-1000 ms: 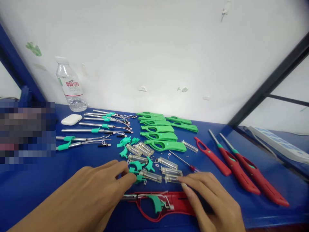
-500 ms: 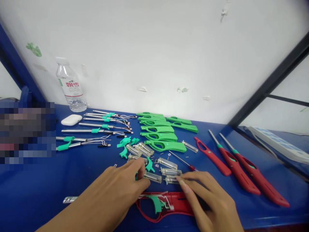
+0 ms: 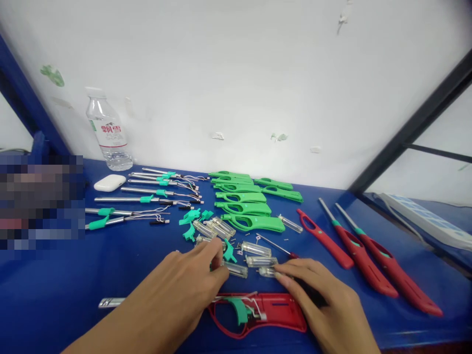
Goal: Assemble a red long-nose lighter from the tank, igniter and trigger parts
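The thumb and fingertips of my right hand (image 3: 324, 300) pinch the right end of a clear lighter fuel tank (image 3: 266, 272) lying on the table. My left hand (image 3: 199, 275) has its fingers curled together beside another clear tank (image 3: 236, 269); whatever they hold, if anything, is hidden. Between and below my hands lies an opened red lighter half-shell (image 3: 285, 310), with a teal trigger (image 3: 239, 310) and white wires in it. Its metal tube (image 3: 111, 303) sticks out left behind my left forearm. Several more clear tanks (image 3: 256, 249) and loose teal triggers (image 3: 229, 251) lie just beyond.
Green handle shells (image 3: 254, 222) lie in rows at the back. To the left are metal tubes (image 3: 127, 200) with wires, a white case (image 3: 109, 183) and a water bottle (image 3: 110, 135). Red lighters (image 3: 398, 275), a red shell (image 3: 328, 243) and a screwdriver (image 3: 276, 245) lie rightward.
My right hand has shifted slightly right and pulled the pinched fuel tank right with it, uncovering more of the red half-shell. My left hand stays in almost the same place.
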Tool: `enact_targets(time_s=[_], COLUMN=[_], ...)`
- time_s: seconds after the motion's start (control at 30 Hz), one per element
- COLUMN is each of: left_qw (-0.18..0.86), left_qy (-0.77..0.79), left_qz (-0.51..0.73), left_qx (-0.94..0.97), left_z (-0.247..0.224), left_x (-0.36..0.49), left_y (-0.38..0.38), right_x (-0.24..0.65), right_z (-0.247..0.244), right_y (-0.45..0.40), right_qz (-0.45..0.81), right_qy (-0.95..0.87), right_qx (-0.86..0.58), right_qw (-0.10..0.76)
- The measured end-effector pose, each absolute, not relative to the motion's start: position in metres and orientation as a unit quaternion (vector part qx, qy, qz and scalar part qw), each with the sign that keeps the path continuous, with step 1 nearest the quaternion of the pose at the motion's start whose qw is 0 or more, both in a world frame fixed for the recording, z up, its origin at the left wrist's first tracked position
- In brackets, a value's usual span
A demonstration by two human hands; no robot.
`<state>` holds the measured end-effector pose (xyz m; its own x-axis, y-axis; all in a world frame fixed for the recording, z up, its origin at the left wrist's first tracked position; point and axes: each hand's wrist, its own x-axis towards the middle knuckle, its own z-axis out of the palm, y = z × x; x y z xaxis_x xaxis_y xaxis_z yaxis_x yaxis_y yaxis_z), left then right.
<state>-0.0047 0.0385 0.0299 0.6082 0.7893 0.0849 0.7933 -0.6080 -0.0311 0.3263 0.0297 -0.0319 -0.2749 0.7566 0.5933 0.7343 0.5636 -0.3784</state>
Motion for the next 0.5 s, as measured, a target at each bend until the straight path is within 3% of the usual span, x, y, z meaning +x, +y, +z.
enact_targets(time_s=[0.27, 0.5], left_qw=[0.053, 0.072], left_qy=[-0.419, -0.378], left_qz=[-0.091, -0.302], left_qx=[-0.902, -0.872], left_z=[0.029, 0.036], left_x=[-0.006, 0.001], left_y=[0.034, 0.026], right_x=[0.325, 0.315], right_z=[-0.028, -0.016], right_y=[0.025, 0.024], right_qz=[0.026, 0.008], right_qy=[-0.792, -0.811], right_qx=[-0.454, -0.405], right_qw=[0.408, 0.422])
